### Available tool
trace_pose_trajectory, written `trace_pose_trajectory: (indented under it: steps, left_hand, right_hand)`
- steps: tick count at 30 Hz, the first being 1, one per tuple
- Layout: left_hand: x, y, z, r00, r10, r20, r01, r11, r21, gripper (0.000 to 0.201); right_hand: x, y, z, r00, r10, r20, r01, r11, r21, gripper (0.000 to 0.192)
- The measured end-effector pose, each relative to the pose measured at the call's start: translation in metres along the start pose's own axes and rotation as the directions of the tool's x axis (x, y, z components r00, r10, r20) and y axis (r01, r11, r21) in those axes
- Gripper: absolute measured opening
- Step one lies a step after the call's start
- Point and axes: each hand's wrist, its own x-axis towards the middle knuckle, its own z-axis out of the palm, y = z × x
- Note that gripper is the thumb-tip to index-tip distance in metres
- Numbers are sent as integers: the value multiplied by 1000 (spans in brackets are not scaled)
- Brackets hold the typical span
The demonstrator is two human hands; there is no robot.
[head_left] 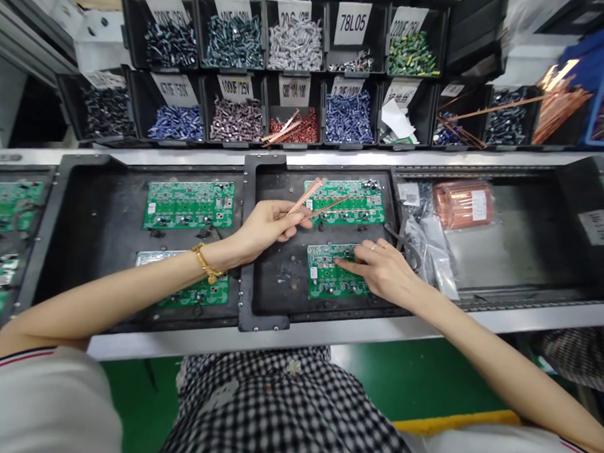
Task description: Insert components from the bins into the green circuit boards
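My left hand [276, 227] is closed around a small bundle of thin copper strips [306, 196]. One strip sticks out to the right, over the upper green circuit board [376, 202]. Below it lies a second green circuit board [324, 286], partly covered by my right hand [383, 269]. The right index finger is stretched out with its tip on that board, while the other fingers are bent above the board's right part. Nothing shows in the right hand, and its thumb is hidden. Both boards lie in a black tray [274, 285].
Labelled black bins [351, 25] of small components line the back in two rows. Copper strips [562, 107] stand at right. A wrapped copper bundle [463, 203] and plastic bags [433, 252] lie right of the boards. Another tray with circuit boards [187, 205] is at left.
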Motion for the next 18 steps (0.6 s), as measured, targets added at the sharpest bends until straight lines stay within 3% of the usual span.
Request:
trace_pose_trajectory:
  steps: [9,11,12,13,15,16,17,18]
  left_hand:
    - [-3,-7,-3,993,105,54,-111,984,136,23]
    - [-6,-8,0,991,115,61,-124,980,157,25]
    - [-8,-8,3,990,123,68,-133,979,157,26]
    - [-11,-9,8,987,142,79,-152,976,154,27]
    - [-15,-11,19,974,203,100,-218,962,166,28]
    - [-18,-11,26,965,233,119,-252,950,183,28]
    - [-20,-12,31,956,255,142,-279,940,194,28]
    - [-22,-12,34,950,267,159,-295,936,190,28]
  right_hand:
    - [-6,-7,-1,999,36,32,-36,999,-8,33]
    - [-3,-12,-4,991,135,-19,-133,987,87,30]
    - [1,-15,-6,967,244,-73,-227,956,188,27]
    - [6,-19,-8,912,389,-128,-331,884,331,24]
    - [20,-25,-13,713,684,-152,-428,597,679,18]
    - [27,-27,-15,619,779,-98,-395,416,819,16]
    - [34,-28,-18,559,829,-24,-332,250,910,14]
    - [40,-28,-20,532,846,38,-264,123,957,12]
